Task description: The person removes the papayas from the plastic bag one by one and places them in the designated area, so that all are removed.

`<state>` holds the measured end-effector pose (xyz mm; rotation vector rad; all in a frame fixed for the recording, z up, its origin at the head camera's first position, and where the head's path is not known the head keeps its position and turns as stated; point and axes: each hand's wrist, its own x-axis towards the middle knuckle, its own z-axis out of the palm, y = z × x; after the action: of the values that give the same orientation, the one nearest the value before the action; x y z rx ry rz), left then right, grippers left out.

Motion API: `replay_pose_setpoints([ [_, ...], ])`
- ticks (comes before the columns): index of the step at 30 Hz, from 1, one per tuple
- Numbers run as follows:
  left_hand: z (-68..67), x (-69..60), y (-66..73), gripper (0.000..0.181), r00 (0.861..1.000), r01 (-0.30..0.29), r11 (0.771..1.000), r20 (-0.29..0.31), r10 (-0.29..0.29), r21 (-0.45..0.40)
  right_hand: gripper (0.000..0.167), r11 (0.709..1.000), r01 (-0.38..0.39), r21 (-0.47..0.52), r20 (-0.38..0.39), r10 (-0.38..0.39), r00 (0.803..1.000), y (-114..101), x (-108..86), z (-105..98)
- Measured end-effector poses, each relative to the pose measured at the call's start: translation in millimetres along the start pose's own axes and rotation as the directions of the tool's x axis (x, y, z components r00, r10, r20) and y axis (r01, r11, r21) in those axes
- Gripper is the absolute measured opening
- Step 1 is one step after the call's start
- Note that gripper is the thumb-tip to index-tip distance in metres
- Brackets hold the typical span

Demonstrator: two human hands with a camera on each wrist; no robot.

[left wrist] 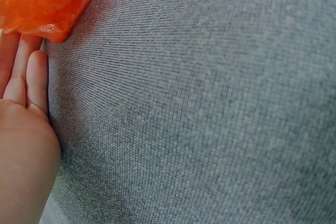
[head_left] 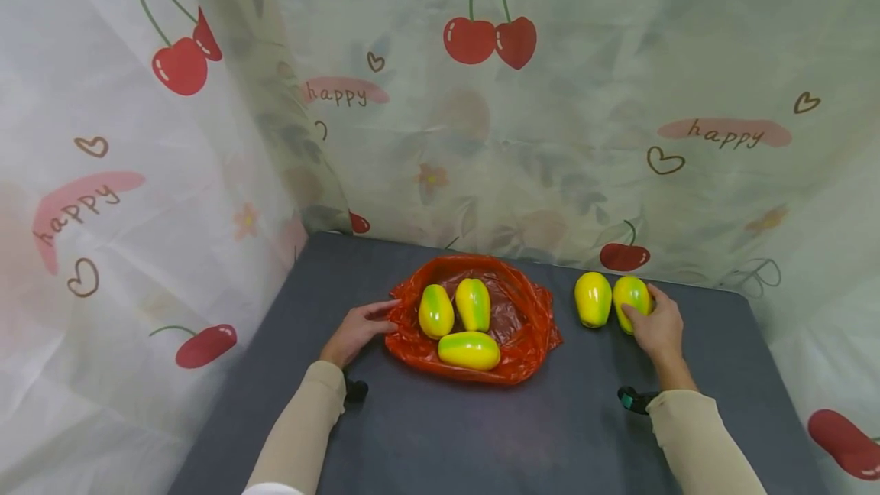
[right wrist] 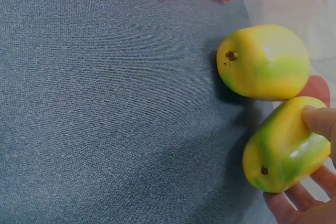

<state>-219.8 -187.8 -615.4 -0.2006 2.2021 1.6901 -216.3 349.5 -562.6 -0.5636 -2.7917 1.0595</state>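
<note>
Near the table's back right my right hand [head_left: 661,331] grips a glossy yellow-green papaya [head_left: 631,304], thumb on one side and fingers on the other. A second papaya [right wrist: 265,61] stands beside it, close on the left. An opened red plastic bag [head_left: 474,374] lies mid-table with its rim spread. Inside it are three more papayas: one at the left [head_left: 436,312], one at the back [head_left: 473,305] and one lying across the front [head_left: 470,351]. My left hand [head_left: 354,333] touches the bag's left edge with straight fingers; their tips are hidden by the plastic in the left wrist view.
A dark grey cloth-like surface covers the table [head_left: 440,434]. Behind it and at both sides hangs a pale curtain [head_left: 584,98] printed with cherries and hearts, close to the table's back edge.
</note>
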Motion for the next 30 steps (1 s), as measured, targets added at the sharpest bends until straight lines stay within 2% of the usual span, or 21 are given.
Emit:
replay_pose_setpoints([
  [13,1.2,4.9,0.4,0.051,1.0,0.016,1.0,0.0,-0.016,-0.013,0.072,1.0,-0.024,0.005,0.026,0.024,0.999,2.7,1.3,1.8],
  [20,-0.7,4.3,1.4,0.051,1.0,-0.001,1.0,0.011,0.001,-0.014,0.079,0.999,-0.038,-0.021,0.082,0.04,0.996,4.1,4.3,2.8],
  [30,-0.7,1.0,-0.6,0.049,1.0,0.007,1.0,0.01,-0.007,-0.021,0.087,0.997,0.031,-0.068,0.114,-0.023,0.993,9.3,5.7,5.9],
])
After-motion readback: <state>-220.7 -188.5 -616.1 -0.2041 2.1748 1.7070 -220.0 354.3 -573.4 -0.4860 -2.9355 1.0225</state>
